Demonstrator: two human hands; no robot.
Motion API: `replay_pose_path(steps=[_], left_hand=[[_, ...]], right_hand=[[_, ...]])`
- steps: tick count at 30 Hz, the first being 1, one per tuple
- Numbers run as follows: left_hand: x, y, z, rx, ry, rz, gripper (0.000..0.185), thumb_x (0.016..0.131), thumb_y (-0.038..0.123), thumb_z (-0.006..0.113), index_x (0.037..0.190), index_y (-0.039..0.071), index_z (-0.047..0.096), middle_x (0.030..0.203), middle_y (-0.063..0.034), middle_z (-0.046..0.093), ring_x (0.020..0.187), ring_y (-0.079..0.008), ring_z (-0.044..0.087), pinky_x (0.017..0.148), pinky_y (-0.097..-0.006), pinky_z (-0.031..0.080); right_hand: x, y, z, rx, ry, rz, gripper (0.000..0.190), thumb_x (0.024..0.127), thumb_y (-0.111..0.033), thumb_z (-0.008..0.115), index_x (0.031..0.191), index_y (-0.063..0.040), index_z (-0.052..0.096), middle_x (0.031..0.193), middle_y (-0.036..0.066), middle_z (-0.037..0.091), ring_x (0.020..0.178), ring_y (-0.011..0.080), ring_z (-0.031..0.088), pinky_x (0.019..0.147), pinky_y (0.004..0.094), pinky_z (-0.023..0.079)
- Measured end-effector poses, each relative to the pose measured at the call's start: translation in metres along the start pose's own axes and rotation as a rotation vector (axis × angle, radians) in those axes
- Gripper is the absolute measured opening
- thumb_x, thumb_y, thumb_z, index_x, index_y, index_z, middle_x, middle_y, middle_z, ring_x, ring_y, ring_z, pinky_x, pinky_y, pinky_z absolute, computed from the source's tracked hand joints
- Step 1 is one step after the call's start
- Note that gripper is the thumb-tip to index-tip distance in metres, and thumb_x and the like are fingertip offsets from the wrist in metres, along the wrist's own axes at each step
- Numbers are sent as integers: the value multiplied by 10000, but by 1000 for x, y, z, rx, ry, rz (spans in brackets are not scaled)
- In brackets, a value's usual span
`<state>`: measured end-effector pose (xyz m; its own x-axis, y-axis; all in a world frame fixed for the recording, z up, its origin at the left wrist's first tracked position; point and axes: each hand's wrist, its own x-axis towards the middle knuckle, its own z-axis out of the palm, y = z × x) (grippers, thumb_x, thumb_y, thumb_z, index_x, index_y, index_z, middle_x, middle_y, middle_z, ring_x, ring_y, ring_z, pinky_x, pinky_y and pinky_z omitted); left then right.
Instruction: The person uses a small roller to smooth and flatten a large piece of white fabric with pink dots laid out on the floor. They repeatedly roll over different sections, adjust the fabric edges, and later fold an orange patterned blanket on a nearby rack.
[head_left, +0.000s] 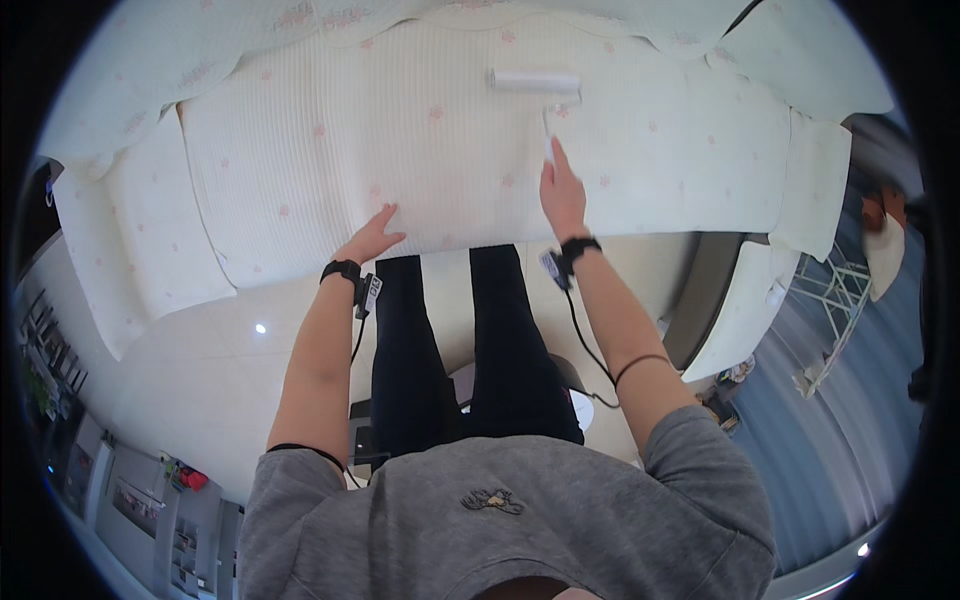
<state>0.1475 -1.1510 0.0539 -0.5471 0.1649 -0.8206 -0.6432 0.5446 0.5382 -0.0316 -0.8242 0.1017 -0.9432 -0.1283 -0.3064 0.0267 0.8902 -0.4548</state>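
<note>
My right hand (562, 193) grips the white handle of a lint roller (535, 81), with the arm reaching forward. The roller's pale cylinder lies crosswise over a long cream sofa cover (420, 157), which is ribbed and dotted with small pink flowers; contact with the fabric looks likely but is not certain. Near the cover's front edge, my left hand (373, 238) rests with its fingers apart and nothing in them. Both wrists carry black straps with small cabled devices.
Matching covers drape the sofa's backrest (315, 30) and both arms (131, 225). A dark sofa side (705, 292) shows at right, by a white metal rack (836, 289) and a blue-grey curtain (810, 427). Pale floor tiles (217, 367) lie below; shelves (184, 551) stand at lower left.
</note>
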Motion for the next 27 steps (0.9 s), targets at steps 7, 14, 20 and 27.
replay_pose_path(steps=[7, 14, 20, 27], left_hand=[[-10, -24, 3, 164, 136, 92, 712, 840, 316, 622, 1467, 107, 356, 1520, -173, 333, 1370, -332, 367, 1129, -380, 326], [-36, -63, -20, 281, 202, -38, 729, 813, 325, 611, 1465, 115, 360, 1525, -193, 311, 1349, -380, 383, 1106, -416, 362], [-73, -107, -49, 412, 332, -69, 746, 782, 300, 640, 1459, 144, 370, 1529, -178, 306, 1365, -396, 350, 1091, -448, 381], [-96, -156, -53, 269, 623, -233, 820, 741, 253, 687, 1476, 167, 335, 1555, -197, 218, 1340, -467, 342, 1090, -474, 378]], right_hand=[[-226, 47, -45, -8, -204, 179, 504, 957, -194, 505, 1449, -233, 401, 667, 219, 597, 624, 412, 600, 565, 495, 458], [-222, -9, 10, 89, -161, 130, 489, 963, -178, 498, 1444, -218, 417, 680, 220, 586, 617, 395, 584, 577, 465, 452], [-41, -68, 53, 38, 58, -39, 465, 949, -219, 507, 1411, -217, 453, 882, 238, 664, 787, 431, 635, 676, 497, 510], [127, -142, 48, -74, 132, -89, 439, 944, -273, 483, 1373, -179, 497, 1055, 217, 666, 953, 412, 632, 822, 476, 513]])
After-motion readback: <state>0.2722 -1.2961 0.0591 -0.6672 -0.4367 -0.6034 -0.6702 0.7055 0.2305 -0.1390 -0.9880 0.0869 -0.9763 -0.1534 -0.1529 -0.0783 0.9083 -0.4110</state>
